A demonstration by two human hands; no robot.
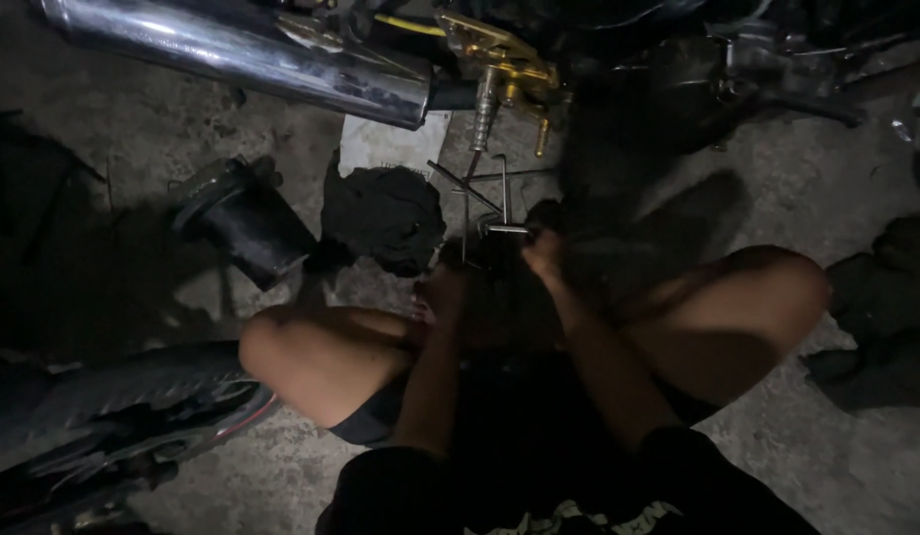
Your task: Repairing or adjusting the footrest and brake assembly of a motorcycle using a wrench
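**Metal tools gripped low between a squatting person's knees beside a motorcycle**

Metal tools point(494, 213), a cluster of thin L-shaped rods and a short bright bar, lie on the concrete floor point(836, 198) just ahead of a person squatting beside a motorcycle. The right hand point(544, 253) is closed around the end of the short bright bar, knuckles up. The left hand point(442, 292) sits low and in shadow just beside it; whether its fingers are curled on anything cannot be told in this light.

The rods look stiff, light and narrow, probably a little slick if oily, and best taken by the long leg, with the bent end left free.

Above the hands, a chrome exhaust pipe point(252, 54) crosses the top left of the frame, ending near a gold-coloured footrest bracket point(504, 64). A crumpled black rag point(385, 218) lies on the floor to the left of the tools, and a black cylindrical part point(244, 223) rests further left. A pale rectangular sheet point(390, 144), perhaps card or paper, lies flat under the rag's upper edge; it carries faint dark print too small to make out. A tyre point(123, 406) curves across the lower left corner, near the person's left knee.
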